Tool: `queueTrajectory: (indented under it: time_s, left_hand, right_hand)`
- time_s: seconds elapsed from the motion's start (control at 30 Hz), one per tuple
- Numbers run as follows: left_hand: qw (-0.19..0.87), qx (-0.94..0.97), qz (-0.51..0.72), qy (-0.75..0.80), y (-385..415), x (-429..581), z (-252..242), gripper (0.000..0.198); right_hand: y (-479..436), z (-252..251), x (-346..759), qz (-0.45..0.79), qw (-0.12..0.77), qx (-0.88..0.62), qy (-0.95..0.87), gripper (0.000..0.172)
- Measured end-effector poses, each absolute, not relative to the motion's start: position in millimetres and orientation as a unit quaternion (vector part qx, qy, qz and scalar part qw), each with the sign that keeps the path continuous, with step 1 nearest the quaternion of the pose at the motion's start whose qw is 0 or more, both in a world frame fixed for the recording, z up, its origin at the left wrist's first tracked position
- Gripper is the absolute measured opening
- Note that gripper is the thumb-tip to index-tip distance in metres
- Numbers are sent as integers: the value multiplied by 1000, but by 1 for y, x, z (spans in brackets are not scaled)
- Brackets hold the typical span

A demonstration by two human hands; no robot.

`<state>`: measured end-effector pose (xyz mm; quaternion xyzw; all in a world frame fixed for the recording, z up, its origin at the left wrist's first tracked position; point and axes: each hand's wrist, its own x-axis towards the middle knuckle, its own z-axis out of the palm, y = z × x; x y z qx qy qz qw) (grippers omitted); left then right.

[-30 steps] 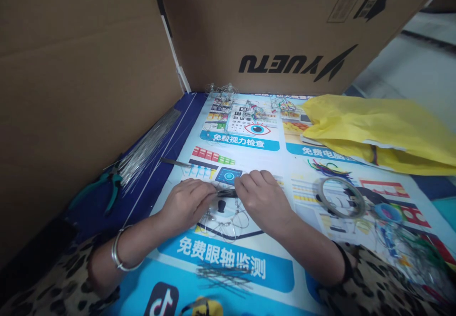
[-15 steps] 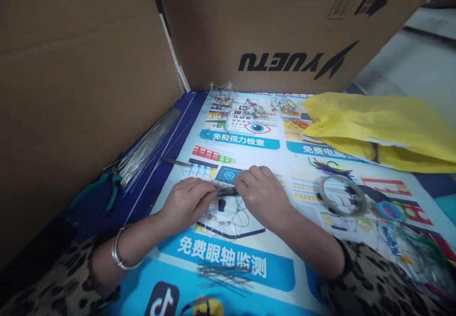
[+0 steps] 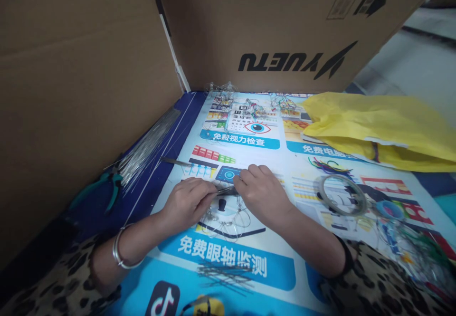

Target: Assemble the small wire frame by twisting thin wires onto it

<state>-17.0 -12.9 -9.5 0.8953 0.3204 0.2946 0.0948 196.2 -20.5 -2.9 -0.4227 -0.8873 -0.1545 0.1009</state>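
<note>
My left hand [image 3: 188,200] and my right hand [image 3: 262,196] face each other over the printed sheet, fingers pinched. Between them stretches a short bundle of thin dark wires [image 3: 227,190], each end gripped and hidden by fingers. Fine clear wire loops with small beads [image 3: 228,221] are just below the bundle; whether they are joined to it I cannot tell. Closer to me lies a pile of short dark wire pieces [image 3: 226,274]. A flat metal strip [image 3: 174,162] rests beyond my left hand.
Teal-handled pliers [image 3: 113,190] and long straight wires [image 3: 147,147] lie along the left cardboard wall [image 3: 78,69]. Tangled loops [image 3: 221,90] sit at the back. To the right are a tape roll [image 3: 342,196], coloured ties [image 3: 331,166], a yellow bag [image 3: 384,126] and a clear plastic bundle [image 3: 416,249].
Both hands keep their grip on the wire bundle and stay almost in place. The bundle looks slightly turned between the fingers, and the loops below have shifted a little.
</note>
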Motion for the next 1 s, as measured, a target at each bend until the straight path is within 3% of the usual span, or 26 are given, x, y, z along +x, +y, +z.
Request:
queueTrajectory:
  time_s: [0.6, 1.0]
  left_hand:
    - [125, 869, 303, 370, -12, -15, -10, 9]
    - [126, 883, 318, 321, -10, -15, -9, 9]
  right_hand:
    - [-20, 13, 194, -149, 54, -403, -901, 6]
    - [-24, 7, 193, -155, 55, -420, -893, 5]
